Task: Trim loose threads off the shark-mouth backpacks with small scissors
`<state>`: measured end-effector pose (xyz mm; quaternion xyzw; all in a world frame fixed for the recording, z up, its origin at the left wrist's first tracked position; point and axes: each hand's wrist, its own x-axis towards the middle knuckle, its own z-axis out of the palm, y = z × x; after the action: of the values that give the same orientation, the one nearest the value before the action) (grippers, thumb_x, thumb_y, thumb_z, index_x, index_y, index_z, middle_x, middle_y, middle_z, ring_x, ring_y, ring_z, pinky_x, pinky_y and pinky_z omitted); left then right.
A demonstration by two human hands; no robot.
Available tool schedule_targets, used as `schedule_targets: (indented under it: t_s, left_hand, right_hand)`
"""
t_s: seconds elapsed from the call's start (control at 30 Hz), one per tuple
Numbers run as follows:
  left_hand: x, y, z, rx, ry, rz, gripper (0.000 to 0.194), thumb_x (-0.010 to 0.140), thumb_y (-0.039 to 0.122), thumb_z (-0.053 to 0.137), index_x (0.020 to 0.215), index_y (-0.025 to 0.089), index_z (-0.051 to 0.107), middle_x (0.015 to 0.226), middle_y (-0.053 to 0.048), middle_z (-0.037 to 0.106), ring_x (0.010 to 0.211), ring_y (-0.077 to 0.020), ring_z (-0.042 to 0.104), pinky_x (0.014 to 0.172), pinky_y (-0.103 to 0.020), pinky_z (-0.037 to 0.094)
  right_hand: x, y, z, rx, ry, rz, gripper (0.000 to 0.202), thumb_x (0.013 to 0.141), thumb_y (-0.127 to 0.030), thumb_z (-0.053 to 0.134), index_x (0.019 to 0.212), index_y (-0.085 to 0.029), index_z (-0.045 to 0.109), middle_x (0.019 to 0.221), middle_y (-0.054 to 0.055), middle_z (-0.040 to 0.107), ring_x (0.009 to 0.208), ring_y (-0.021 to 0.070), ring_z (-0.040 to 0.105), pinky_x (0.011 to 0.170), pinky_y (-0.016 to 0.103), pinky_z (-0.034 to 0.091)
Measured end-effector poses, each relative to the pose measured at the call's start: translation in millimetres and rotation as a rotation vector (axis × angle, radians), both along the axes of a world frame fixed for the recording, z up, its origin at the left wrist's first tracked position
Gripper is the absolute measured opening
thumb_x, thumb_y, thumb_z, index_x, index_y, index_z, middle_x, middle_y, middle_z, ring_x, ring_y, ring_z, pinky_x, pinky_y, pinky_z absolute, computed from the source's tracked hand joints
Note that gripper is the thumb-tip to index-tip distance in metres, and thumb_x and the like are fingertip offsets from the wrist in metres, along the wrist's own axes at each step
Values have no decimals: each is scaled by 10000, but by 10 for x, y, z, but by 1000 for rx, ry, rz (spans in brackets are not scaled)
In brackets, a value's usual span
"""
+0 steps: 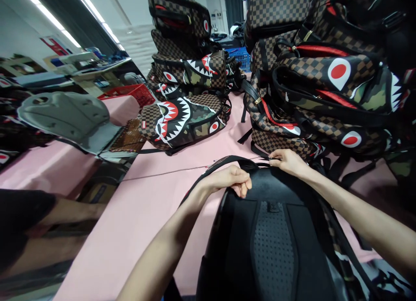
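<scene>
A black backpack (pixel 305 223) lies in front of me with its padded back panel facing up. A perforated strip runs down the panel's middle. Over its upper left edge, my left hand (pixel 235 180) has its fingers curled closed; what they hold, if anything, is hidden. My right hand (pixel 286 161) pinches a thin dark part of the backpack at its top, by the carry handle. Past my left wrist arches a dark strap (pixel 208 172). A thin cord (pixel 169 173) lies across the table on the left.
The pink-covered table (pixel 107 244) carries a shark-mouth backpack (pixel 185 121) ahead. Stacked checkered backpacks (pixel 188 71) stand behind it, and a larger pile (pixel 341 97) rises at right. To the left are a grey chair (pixel 68 119), a red crate (pixel 130 95) and a person's legs (pixel 55 218).
</scene>
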<state>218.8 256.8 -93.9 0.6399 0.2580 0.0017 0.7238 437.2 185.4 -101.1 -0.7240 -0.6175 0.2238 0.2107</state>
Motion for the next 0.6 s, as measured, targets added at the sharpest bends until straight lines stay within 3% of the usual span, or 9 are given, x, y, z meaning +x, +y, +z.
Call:
schedule_targets:
  t_s: [0.03, 0.1, 0.17, 0.23, 0.3, 0.4, 0.5, 0.6]
  left_hand:
    - [-25, 17, 11, 30, -12, 56, 372, 725, 474, 624, 707, 103, 651, 638, -93, 653, 579, -130, 601, 551, -217, 453]
    - [47, 67, -12, 81, -92, 317, 341, 772, 445, 586, 839, 117, 650, 780, -95, 686, 676, -125, 628, 595, -202, 463]
    - [225, 137, -76, 90, -140, 549, 250, 820, 358, 547, 891, 129, 617, 834, -81, 692, 715, -113, 636, 599, -181, 455]
    - [412, 208, -151, 95, -108, 664, 171, 831, 282, 531, 858, 126, 596, 773, -66, 694, 670, -101, 635, 569, -161, 435]
    - [537, 255, -217, 83, -72, 702, 130, 820, 247, 539, 825, 125, 586, 744, -62, 694, 631, -96, 630, 553, -159, 427]
    - [595, 262, -300, 94, -68, 691, 100, 788, 214, 558, 826, 126, 587, 807, -76, 703, 667, -103, 638, 596, -181, 449]
    - [597, 221, -365, 264, -83, 629, 116, 757, 177, 562, 851, 127, 610, 858, -76, 706, 735, -121, 643, 687, -220, 471]
    - [660, 160, -420, 473, -45, 545, 172, 759, 217, 563, 892, 133, 632, 867, -78, 706, 767, -153, 646, 751, -270, 479]
  right_hand:
    - [31, -6, 12, 50, 69, -1, 285, 801, -338, 522, 989, -154, 631, 947, 54, 671, 855, 180, 603, 718, 250, 421]
    - [74, -80, 85, 173, 84, -6, 366, 794, -383, 545, 1049, -125, 592, 967, 71, 656, 824, 176, 599, 710, 251, 431]
    - [116, -255, 191, 262, -96, -26, 483, 750, -440, 600, 1128, -142, 559, 1031, 88, 630, 813, 195, 599, 684, 267, 434]
    - [196, -500, 268, 238, -337, -88, 575, 693, -447, 656, 1195, -195, 537, 1111, 97, 598, 812, 224, 606, 642, 281, 432]
    - [325, -734, 273, 116, -431, -187, 584, 674, -395, 669, 1220, -231, 538, 1102, 88, 608, 811, 242, 615, 614, 285, 435]
    - [540, -895, 164, -51, -88, -299, 449, 704, -308, 631, 1142, -210, 613, 902, 41, 677, 754, 213, 631, 624, 277, 464]
    - [644, -783, 34, 19, 430, -465, 325, 711, -233, 632, 1021, -143, 672, 761, 32, 690, 653, 172, 632, 629, 269, 499]
    - [617, -593, -24, 137, 663, -605, 252, 660, -195, 706, 901, -122, 698, 706, 40, 691, 629, 165, 640, 656, 280, 526]
